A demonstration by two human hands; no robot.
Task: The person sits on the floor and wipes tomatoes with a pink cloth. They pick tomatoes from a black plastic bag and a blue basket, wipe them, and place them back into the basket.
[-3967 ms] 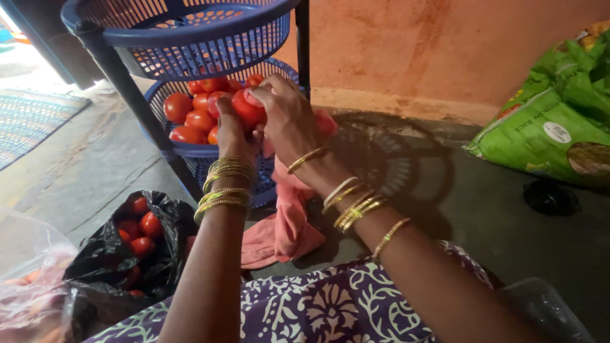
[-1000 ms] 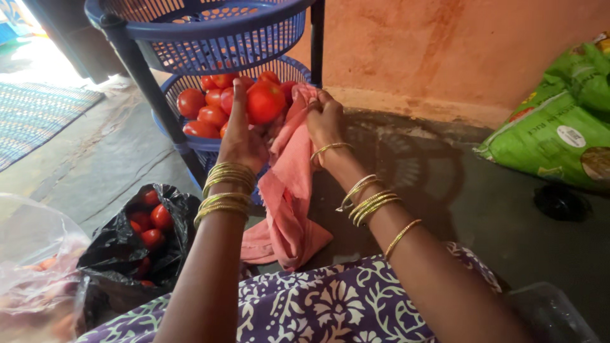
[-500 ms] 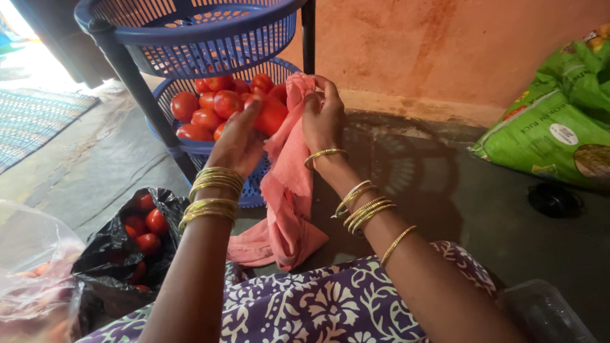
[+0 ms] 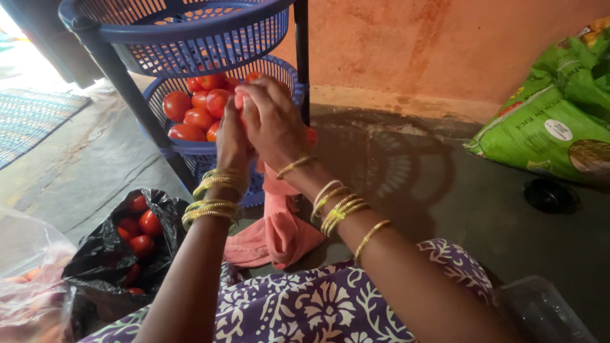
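My left hand holds a red tomato from below, just in front of the lower blue basket. My right hand covers that tomato, pressing a pink cloth against it. The cloth hangs down from my hands to the floor. The lower blue basket holds several red tomatoes. Both wrists wear gold bangles.
An empty upper blue basket sits on the same rack, with dark posts. A black bag with tomatoes lies at lower left beside a clear plastic bag. A green sack rests at right by the orange wall.
My right hand has moved left with the cloth and now covers the tomato in my left hand. Half a second ago the hands were apart, the cloth held beside the tomato.
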